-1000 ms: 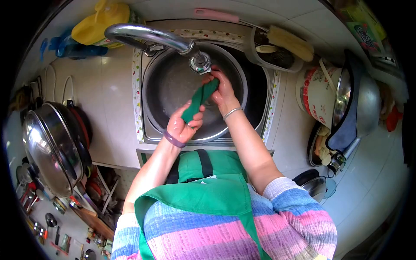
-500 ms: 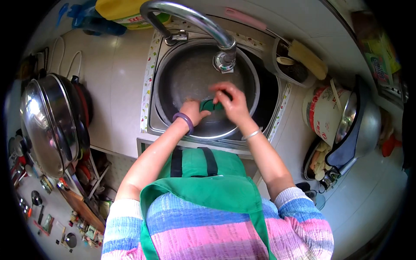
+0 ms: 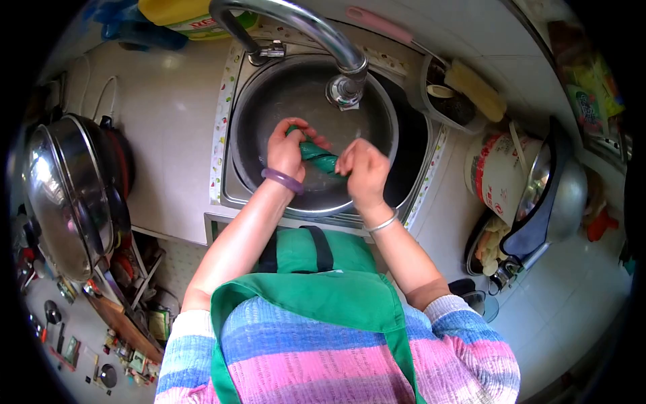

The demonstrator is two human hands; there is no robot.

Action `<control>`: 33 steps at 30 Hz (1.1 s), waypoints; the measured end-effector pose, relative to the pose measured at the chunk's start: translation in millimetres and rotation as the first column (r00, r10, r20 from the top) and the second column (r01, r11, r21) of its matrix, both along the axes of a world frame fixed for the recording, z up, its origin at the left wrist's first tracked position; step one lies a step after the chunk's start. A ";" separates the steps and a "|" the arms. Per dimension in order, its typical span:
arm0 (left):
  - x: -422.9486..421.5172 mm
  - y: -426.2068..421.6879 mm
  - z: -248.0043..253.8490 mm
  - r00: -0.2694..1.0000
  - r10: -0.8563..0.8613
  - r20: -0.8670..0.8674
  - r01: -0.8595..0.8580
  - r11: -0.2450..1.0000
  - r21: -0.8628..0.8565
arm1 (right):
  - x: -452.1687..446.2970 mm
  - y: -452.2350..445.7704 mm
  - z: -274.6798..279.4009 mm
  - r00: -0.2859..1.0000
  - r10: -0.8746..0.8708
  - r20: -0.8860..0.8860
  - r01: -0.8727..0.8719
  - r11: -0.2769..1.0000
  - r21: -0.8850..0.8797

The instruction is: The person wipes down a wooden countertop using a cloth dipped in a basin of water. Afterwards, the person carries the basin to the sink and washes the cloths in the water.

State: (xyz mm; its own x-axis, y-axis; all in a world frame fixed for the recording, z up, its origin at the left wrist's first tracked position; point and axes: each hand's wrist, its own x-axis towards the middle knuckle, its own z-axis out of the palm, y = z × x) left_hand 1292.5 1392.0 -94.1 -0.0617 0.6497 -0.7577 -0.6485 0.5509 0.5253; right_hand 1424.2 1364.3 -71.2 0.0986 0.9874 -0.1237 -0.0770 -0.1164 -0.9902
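A dark green cloth [image 3: 317, 157] is stretched and twisted between my two hands above the round metal basin [image 3: 243, 108]. My left hand [image 3: 285, 152], with a purple bangle at the wrist, is closed around one end of it. The other end is in the closed fingers of my right hand [image 3: 365, 172], which has a silver bangle at its wrist. The palms hide both ends of the cloth. Above the basin hangs the spout of a chrome faucet [image 3: 346, 90].
Lidded metal pans [image 3: 67, 195] stand on the counter to the left. At the right are a holder with a brush [image 3: 471, 91], a white and red bucket [image 3: 505, 172] and a metal wok [image 3: 568, 195]. A yellow bottle [image 3: 182, 15] lies behind, left of the faucet.
The green cloth has come up from low in the basin and is now twisted between both hands. My left hand has moved up and turned, and my right hand has lowered and closed.
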 end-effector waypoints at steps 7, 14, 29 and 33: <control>21.5 -20.2 42.7 0.576 -0.006 -0.817 0.682 0.554 0.477 | 8.7 27.0 -34.7 0.902 -0.298 -0.313 0.082 0.828 -0.554; 42.9 -36.3 35.9 0.417 0.284 -0.864 0.908 -0.084 0.411 | 7.7 66.7 -9.5 0.805 -0.184 -0.565 -0.338 0.640 -0.690; 59.1 -45.6 -63.3 -0.050 0.139 -0.989 0.856 -0.504 -0.114 | -2.9 62.1 -42.9 0.975 -0.100 -0.197 -0.071 0.702 -0.709; 70.2 -53.6 -94.6 -0.040 0.009 -0.999 0.887 -0.460 -0.040 | -6.8 57.3 -45.4 0.978 -0.142 -0.156 -0.003 0.730 -0.683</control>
State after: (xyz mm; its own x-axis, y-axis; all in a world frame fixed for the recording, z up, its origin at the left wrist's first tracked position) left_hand 1362.8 1338.4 -188.7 0.9272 0.3736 0.0282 0.2732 -0.7256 0.6316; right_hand 1417.4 1421.7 -116.5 0.0669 0.6243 -0.7783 -0.2836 -0.7359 -0.6148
